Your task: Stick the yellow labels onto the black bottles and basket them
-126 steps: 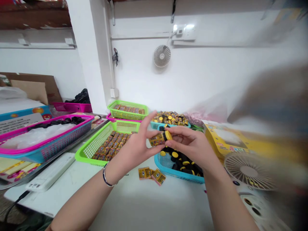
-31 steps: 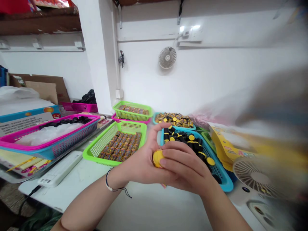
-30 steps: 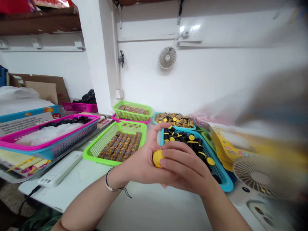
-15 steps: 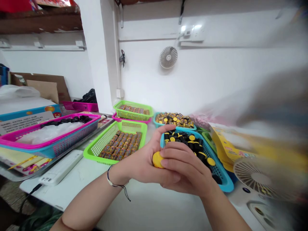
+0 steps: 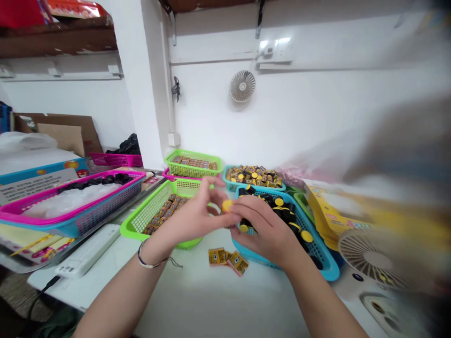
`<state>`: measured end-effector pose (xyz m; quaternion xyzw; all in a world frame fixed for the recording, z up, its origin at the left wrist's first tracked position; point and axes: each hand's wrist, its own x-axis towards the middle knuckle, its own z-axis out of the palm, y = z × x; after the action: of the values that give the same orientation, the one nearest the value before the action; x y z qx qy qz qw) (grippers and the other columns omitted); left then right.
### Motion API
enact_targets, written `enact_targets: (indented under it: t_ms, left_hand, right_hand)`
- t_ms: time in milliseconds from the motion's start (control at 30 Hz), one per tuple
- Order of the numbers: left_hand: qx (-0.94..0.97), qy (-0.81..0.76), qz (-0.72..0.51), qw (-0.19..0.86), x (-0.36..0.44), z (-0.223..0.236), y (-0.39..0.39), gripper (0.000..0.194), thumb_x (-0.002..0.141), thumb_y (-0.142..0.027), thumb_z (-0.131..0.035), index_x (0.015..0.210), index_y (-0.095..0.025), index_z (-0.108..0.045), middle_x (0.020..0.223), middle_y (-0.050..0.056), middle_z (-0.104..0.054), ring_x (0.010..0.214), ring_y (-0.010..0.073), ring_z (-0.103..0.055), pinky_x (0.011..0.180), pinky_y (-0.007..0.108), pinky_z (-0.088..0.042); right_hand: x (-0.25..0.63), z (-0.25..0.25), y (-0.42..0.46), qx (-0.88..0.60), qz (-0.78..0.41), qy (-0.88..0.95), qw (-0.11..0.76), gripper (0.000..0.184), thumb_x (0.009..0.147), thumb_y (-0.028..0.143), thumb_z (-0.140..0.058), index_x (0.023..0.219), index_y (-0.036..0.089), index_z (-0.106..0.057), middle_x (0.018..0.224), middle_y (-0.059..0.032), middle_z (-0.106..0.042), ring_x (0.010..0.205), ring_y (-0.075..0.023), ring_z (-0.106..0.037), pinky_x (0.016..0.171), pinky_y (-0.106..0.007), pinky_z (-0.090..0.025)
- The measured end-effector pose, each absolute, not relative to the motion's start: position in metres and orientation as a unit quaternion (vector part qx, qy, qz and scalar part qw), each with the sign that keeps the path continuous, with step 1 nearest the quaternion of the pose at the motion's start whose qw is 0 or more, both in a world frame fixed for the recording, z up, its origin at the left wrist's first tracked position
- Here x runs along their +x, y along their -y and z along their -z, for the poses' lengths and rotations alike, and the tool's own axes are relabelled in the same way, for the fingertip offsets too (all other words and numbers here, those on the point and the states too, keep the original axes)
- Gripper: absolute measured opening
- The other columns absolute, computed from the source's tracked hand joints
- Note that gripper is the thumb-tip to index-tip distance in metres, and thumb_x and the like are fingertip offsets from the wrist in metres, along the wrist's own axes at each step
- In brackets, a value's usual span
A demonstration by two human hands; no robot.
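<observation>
Between my hands is a small jar with a yellow lid (image 5: 227, 205); its body is mostly hidden by my fingers. My left hand (image 5: 193, 218), with a cord bracelet at the wrist, has its thumb below the jar and its fingers curled behind it. The fingertips of my right hand (image 5: 266, 227) press on the jar from the right. On the white table below lie a few yellow printed labels (image 5: 237, 263). Behind my right hand stands a blue basket (image 5: 329, 270) of black jars with yellow lids. Left of my hands is a green basket (image 5: 132, 227) with rows of labelled jars.
A second green basket (image 5: 193, 170) of jars and a blue basket (image 5: 229, 185) of labelled jars stand at the back. At left are a pink-rimmed basket (image 5: 45, 220) and a white power bank (image 5: 88, 251). A desk fan (image 5: 373, 258) and yellow packaging (image 5: 331, 206) are at right.
My hands have risen and loosened from their close wrap around the jar to a fingertip hold. The labels on the table, covered a moment ago, show again.
</observation>
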<state>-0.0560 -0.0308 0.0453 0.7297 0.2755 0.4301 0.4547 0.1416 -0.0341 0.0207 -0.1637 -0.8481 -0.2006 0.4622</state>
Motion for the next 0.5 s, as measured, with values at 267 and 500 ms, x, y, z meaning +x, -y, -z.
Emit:
enact_targets:
  t_ms: [267, 500]
  left_hand:
    - [0.793, -0.529, -0.234, 0.193, -0.084, -0.055, -0.088, 0.038, 0.087, -0.048, -0.060, 0.101, -0.014, -0.071, 0.095, 0.004, -0.075, 0.092, 0.0206, -0.068, 0.084, 0.028, -0.051]
    - [0.737, -0.650, -0.121, 0.138, -0.104, -0.004, -0.160, 0.034, 0.093, -0.036, -0.060, 0.120, -0.015, -0.059, 0.121, 0.008, -0.061, 0.104, 0.0237, -0.063, 0.087, 0.043, -0.055]
  right_hand:
    - [0.179, -0.022, 0.004, -0.395, 0.171, 0.820, 0.377, 0.043, 0.090, 0.026, -0.059, 0.133, 0.021, -0.055, 0.130, -0.0134, -0.060, 0.123, -0.0269, -0.057, 0.101, -0.048, -0.051]
    - [0.197, -0.023, -0.007, -0.600, 0.003, 0.786, 0.146, 0.041, 0.095, 0.035, -0.046, 0.131, 0.020, -0.058, 0.129, -0.0136, -0.064, 0.114, -0.0295, -0.063, 0.096, -0.044, -0.051]
